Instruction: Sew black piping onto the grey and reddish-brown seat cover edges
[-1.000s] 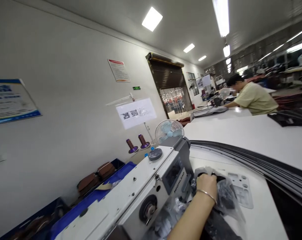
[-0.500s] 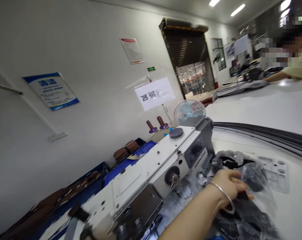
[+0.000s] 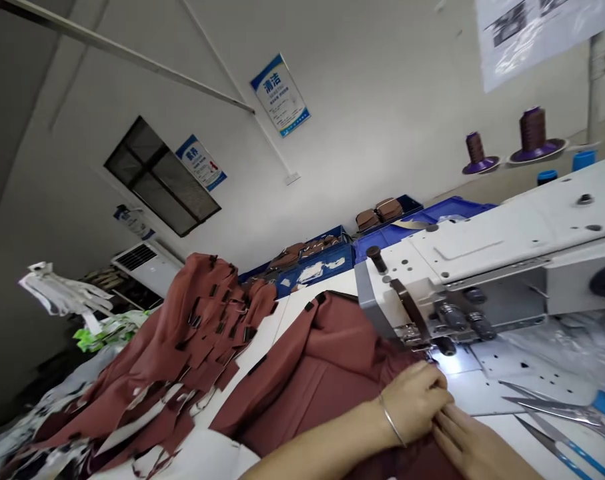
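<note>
A reddish-brown piece of sewn fabric point(image 3: 302, 393) with black clips along its edge lies under the head of a white sewing machine point(image 3: 482, 247). My left hand point(image 3: 415, 397), with a bangle at the wrist, is closed on the fabric just in front of the lit needle area. Its fingers are curled. Touching it from the right is my right hand point(image 3: 457, 437), fingers pressed together and bent toward the left fingertips. What those right fingers pinch is hidden. Blue-handled scissors point(image 3: 577, 413) lie on the table to the right of my hands.
A pile of similar clipped fabric pieces point(image 3: 182, 353) is heaped at left. Behind the table stand blue bins point(image 3: 327, 263) of brown parts. Brown thread spools point(image 3: 532, 133) stand behind the machine. Clear plastic point(image 3: 572, 347) lies beneath its arm.
The view has swung left. My left hand has left the plastic-wrapped dark items right of the machine and is now on the fabric by the needle. My right hand has come into view.
</note>
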The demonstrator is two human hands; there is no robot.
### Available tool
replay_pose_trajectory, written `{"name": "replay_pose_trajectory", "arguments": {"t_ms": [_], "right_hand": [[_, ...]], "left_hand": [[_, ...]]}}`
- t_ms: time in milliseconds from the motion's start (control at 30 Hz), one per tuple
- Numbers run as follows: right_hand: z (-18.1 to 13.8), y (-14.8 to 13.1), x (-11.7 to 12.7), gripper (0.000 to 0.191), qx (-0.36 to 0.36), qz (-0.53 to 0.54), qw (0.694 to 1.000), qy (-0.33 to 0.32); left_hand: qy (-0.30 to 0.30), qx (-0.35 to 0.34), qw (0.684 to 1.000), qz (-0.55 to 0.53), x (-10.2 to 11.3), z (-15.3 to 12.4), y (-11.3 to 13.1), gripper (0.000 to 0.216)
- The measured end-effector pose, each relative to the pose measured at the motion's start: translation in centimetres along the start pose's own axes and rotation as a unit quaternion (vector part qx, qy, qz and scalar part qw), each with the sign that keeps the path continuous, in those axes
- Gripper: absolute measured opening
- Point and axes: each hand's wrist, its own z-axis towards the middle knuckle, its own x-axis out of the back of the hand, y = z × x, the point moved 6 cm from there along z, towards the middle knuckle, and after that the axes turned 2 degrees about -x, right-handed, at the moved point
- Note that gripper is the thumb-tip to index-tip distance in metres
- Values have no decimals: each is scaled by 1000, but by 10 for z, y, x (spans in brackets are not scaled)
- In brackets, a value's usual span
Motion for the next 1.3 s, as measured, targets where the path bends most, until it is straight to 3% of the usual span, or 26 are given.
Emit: {"name": "replay_pose_trajectory", "arguments": {"t_ms": [67, 133, 233, 300, 367, 433, 500, 633, 733, 1033, 1200, 1300], "right_hand": [[3, 0, 2, 36, 50, -17, 999, -3], [3, 2, 7, 43, 72, -38, 997, -9], [4, 5, 9, 45, 58, -32, 998, -3], [4, 5, 9, 42, 28, -3, 1000, 8], [4, 7, 8, 38, -20, 33, 999, 17], [4, 9, 8, 35, -59, 59, 996, 21], [4, 8, 10, 34, -62, 69, 995, 22], [0, 6, 7, 37, -54, 57, 997, 4], [-3, 5, 2, 37, -43, 66, 997, -18], [-5, 6, 0, 38, -46, 85, 995, -32], [-6, 5, -2, 41, -39, 86, 995, -31], [-6, 6, 1, 42, -47, 86, 995, -32]], "left_hand": [[14, -50, 997, 54, -5, 2, -16, 23], [37, -71, 996, 42, -8, 0, -22, 23], [145, -96, 984, -21, 5, -17, -11, 26], [236, -69, 968, -46, 19, -31, -5, 28], [269, -7, 963, -18, 26, -35, -5, 27], [228, 48, 970, 64, 23, -27, -8, 22], [139, 64, 975, 162, 13, -10, -11, 20], [-37, 7, 960, 278, -3, 20, -10, 20], [-94, -7, 951, 295, -2, 27, -10, 22], [-77, 112, 957, 258, 10, 23, -19, 21], [0, 296, 945, 141, 4, 19, -31, 22], [-1, 339, 928, 153, 3, 15, -36, 22]]}}
